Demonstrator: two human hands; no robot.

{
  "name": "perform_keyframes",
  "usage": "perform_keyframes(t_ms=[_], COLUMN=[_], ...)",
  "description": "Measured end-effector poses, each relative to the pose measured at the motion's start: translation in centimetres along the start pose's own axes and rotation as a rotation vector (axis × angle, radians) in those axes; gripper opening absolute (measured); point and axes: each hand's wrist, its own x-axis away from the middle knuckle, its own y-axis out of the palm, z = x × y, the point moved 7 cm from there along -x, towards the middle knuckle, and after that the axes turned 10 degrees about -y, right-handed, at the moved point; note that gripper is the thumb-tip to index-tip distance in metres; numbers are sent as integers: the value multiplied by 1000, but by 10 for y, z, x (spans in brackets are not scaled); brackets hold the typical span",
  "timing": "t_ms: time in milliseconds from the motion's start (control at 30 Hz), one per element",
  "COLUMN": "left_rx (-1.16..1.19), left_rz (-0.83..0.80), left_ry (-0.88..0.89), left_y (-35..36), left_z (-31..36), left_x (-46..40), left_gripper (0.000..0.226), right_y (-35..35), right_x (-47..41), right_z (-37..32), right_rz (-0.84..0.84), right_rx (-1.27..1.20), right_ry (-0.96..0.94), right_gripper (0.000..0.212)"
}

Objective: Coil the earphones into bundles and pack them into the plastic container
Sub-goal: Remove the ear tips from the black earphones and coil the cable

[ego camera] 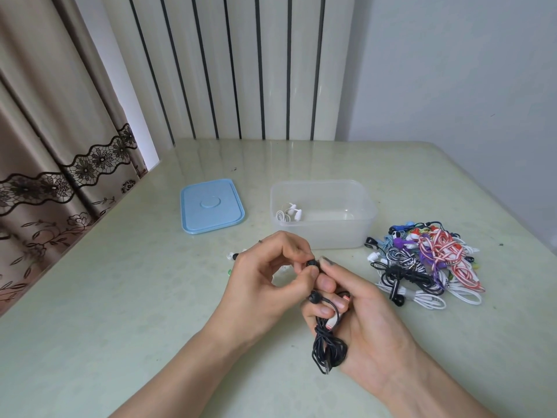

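Observation:
My right hand [361, 309] grips a coiled black earphone bundle [328, 348], whose loops hang below my fingers. My left hand [265, 279] pinches one black earbud [312, 263] of that same earphone at my fingertips. A second earbud [315, 297] rests against my right fingers. Just beyond my hands stands the clear plastic container [355, 236], with one white coiled earphone [289, 212] inside at its left end. A heap of loose earphones [422, 260] in several colours lies right of the container.
The blue lid [211, 206] lies flat left of the container. Small white and green bits [233, 256] sit on the table behind my left hand. A curtain hangs along the table's left edge, a ribbed radiator at the back.

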Motion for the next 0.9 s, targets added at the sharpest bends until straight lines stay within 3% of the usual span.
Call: perform_keyframes(t_ms=[167, 233, 300, 433, 667, 900], left_rx=[-72, -121, -133, -95, -297, -436], left_rz=[11, 27, 27, 36, 96, 98], left_ry=[28, 49, 53, 2, 162, 211], left_y=[-1, -1, 0, -1, -2, -1], left_z=[2, 4, 6, 8, 18, 23], left_x=[0, 0, 1, 4, 7, 6], left_gripper=[17, 16, 14, 18, 15, 17], right_y=[-1, -1, -1, 0, -1, 0], right_x=[0, 0, 0, 1, 2, 1], right_z=[0, -1, -2, -4, -2, -3], right_rz=[-10, -22, -18, 0, 30, 11], right_rx=[55, 107, 162, 170, 119, 118], right_ry=[-20, -46, -64, -71, -33, -27], right_gripper=[29, 14, 26, 27, 26, 22])
